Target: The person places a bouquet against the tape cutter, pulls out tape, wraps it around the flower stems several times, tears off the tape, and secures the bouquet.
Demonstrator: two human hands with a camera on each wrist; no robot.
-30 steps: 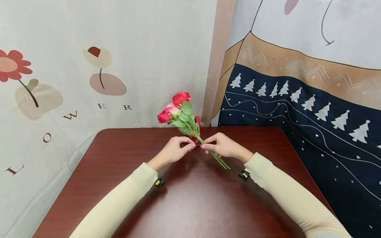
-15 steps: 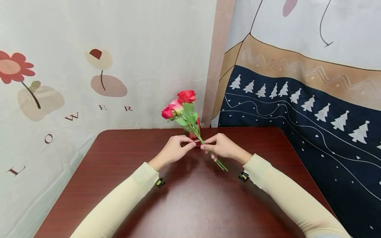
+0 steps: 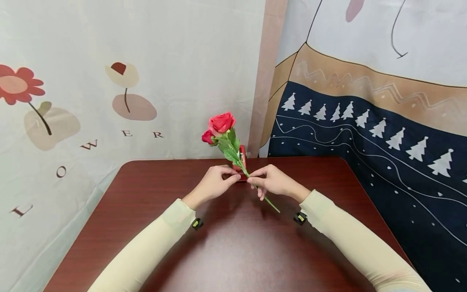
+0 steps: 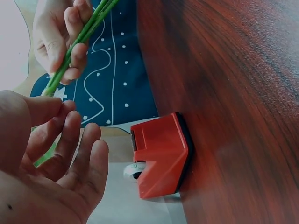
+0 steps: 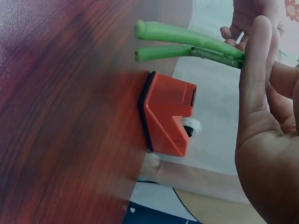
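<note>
In the head view, my right hand (image 3: 274,181) pinches the green stems (image 3: 272,204) of a small bunch of roses (image 3: 221,123) between thumb and fingers. The red and pink heads lean up and left, and the cut ends point down and right. Close by, my left hand (image 3: 214,181) has thumb and index finger pressed together at the stems, apparently on a thin strip of clear tape that is barely visible. Its other fingers are loosely bent in the left wrist view. Just behind the hands stands a red tape dispenser (image 5: 168,112) with a roll of tape (image 4: 134,171).
The dark reddish-brown table (image 3: 233,251) has rounded far corners. Behind it hangs a pale curtain (image 3: 189,61) with printed flowers and letters. To the right is a dark blue cloth (image 3: 328,138) with white trees.
The bunch has turned about its stems in my right fingers, so the rose heads show differently and the stems line up more closely. Both hands have stayed nearly in place.
</note>
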